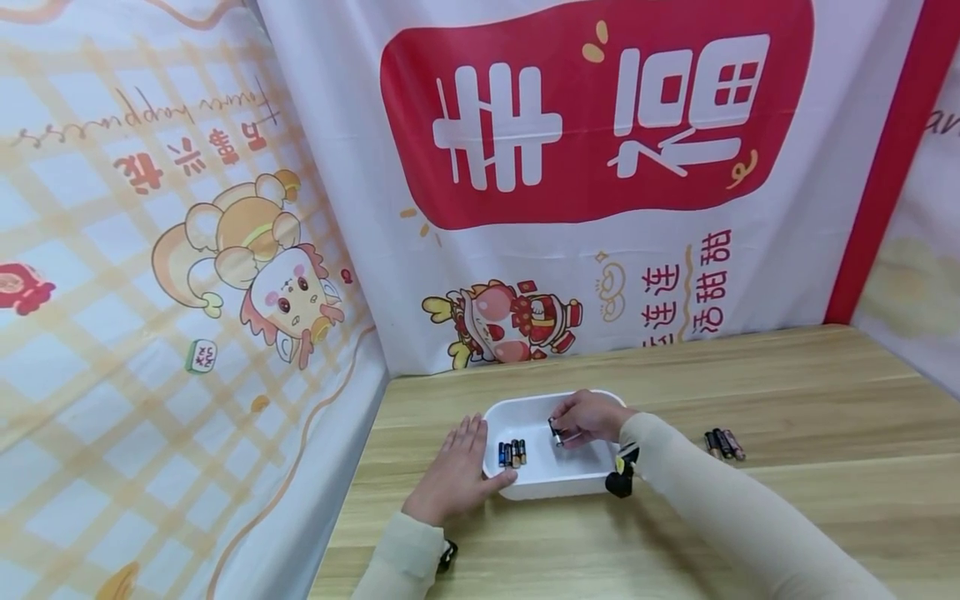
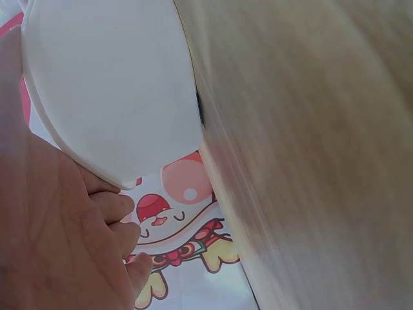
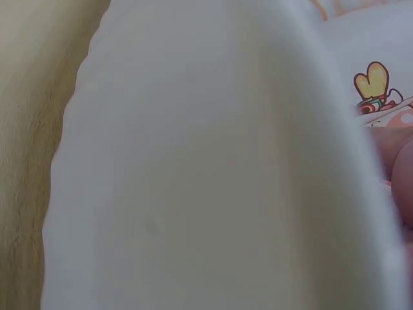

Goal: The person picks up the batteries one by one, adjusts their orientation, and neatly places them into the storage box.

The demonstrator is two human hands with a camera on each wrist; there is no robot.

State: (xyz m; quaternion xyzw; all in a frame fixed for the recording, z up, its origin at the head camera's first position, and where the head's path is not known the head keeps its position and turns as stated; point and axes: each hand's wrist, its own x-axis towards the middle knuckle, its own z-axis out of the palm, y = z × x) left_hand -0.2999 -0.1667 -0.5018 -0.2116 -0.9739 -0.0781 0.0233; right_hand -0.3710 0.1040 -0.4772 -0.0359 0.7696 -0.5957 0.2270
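A white rectangular tray (image 1: 555, 486) sits on the wooden table, its side wall (image 2: 116, 84) filling much of the left wrist view. My left hand (image 1: 456, 468) rests against the tray's left end, fingers extended along the rim and thumb near the front left corner. Inside the tray, my right hand (image 1: 588, 418) pinches a small battery (image 1: 556, 432) between thumb and fingers, over the tray's middle. Several dark batteries (image 1: 512, 453) lie side by side in the tray's left part. In the right wrist view the tray wall (image 3: 181, 161) hides most of that hand.
To the right of the tray, a small group of loose batteries (image 1: 724, 444) lies on the wooden table (image 1: 840, 500). A printed cloth (image 1: 360, 275) hangs behind the table, and another patterned cloth (image 1: 150, 333) borders its left side.
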